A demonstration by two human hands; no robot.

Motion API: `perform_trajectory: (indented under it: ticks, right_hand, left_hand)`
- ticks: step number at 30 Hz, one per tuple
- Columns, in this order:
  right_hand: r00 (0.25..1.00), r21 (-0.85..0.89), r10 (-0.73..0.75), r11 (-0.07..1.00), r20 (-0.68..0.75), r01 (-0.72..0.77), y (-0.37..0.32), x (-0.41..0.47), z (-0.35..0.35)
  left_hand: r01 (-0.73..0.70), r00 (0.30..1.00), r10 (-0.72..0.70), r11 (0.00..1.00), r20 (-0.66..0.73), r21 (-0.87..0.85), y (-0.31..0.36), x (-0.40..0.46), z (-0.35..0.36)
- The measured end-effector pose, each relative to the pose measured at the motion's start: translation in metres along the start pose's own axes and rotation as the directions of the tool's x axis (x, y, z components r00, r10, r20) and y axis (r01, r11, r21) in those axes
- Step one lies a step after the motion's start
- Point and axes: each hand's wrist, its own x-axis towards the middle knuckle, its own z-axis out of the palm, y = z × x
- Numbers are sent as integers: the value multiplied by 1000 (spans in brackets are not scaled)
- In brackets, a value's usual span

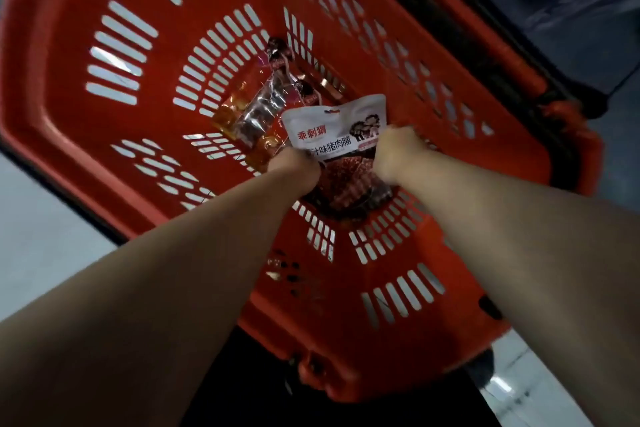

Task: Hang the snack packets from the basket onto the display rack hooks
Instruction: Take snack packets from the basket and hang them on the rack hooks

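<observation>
Both my arms reach down into a red slotted basket. A white snack packet with red and black print and a dark meat picture lies near the basket's bottom. My left hand grips its left side and my right hand grips its right side. Behind it lie a clear packet of dark and orange sweets and small dark red wrapped snacks. The display rack and its hooks are out of view.
The basket's black handle runs along its far right rim. Pale floor shows at the left and lower right. A dark surface lies beyond the basket at the upper right.
</observation>
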Motion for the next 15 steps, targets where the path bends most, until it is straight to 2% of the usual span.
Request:
perform_trajectory:
  ticks: [2, 4, 6, 8, 12, 15]
  right_hand:
    - [998, 56, 62, 996, 24, -64, -4, 17, 9]
    - [988, 240, 147, 958, 56, -156, -4, 22, 12]
    - [973, 460, 230, 864, -3, -203, -1, 31, 19]
    - [958, 641, 283, 744, -48, -188, 1, 28, 21]
    - [960, 843, 259, 535, -104, -53, 4, -12, 2]
    - [962, 880, 210, 471, -177, 59, 3, -61, -33]
  left_hand:
    - [70, 996, -76, 983, -35, -169, 0, 16, 10]
    - [124, 990, -140, 948, -31, -294, 3, 20, 12]
    - [173, 981, -196, 878, -7, -446, 2, 18, 11]
    - [207, 966, -256, 809, -13, -551, -2, 5, 5]
    - [89, 963, -229, 763, -139, -640, -9, -30, -27]
    - [-70, 965, -144, 661, -218, -747, -1, -82, -70]
